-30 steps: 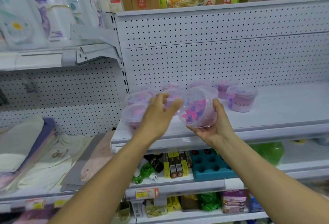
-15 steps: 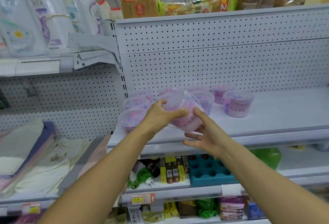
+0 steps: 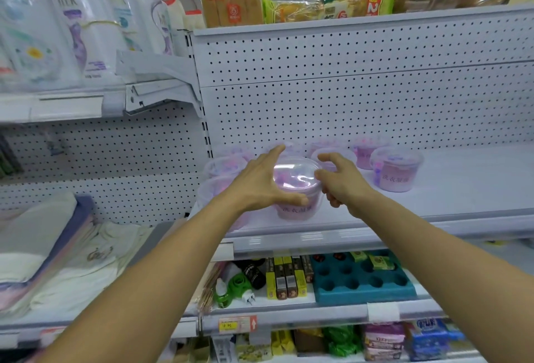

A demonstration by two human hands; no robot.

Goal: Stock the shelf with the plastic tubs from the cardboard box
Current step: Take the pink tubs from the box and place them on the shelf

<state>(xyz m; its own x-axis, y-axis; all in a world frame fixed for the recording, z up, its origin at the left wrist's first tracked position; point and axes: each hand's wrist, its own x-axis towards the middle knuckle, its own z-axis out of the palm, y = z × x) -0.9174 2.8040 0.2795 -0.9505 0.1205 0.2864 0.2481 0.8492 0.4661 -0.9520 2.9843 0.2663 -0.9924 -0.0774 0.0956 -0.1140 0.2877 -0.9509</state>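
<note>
Head view: we are setting a tub (image 3: 297,189) down near the front edge of the white shelf (image 3: 462,198), upright, label facing out, presumably so shoppers can read it. Our left hand (image 3: 260,183) is lying against the tub's left side, fingers straight and spread, thumb running under the rim at the front; looks like steadying, not gripping. Our right hand (image 3: 341,180) is sitting at the tub's right rim with fingers loosely curled and nothing in them; whether it is touching the lid we cannot tell. The tub is landing just right of two others (image 3: 219,166) at the left end of the shelf, with more behind and one (image 3: 396,172) standing apart to the right, so we are filling the front row toward the gap between them. Shelf space to the right is showing bare, so stocking looks well short of done. The cardboard box is not in view. Risk: the lid is thin and clear, so pressing on it could pop it.
</note>
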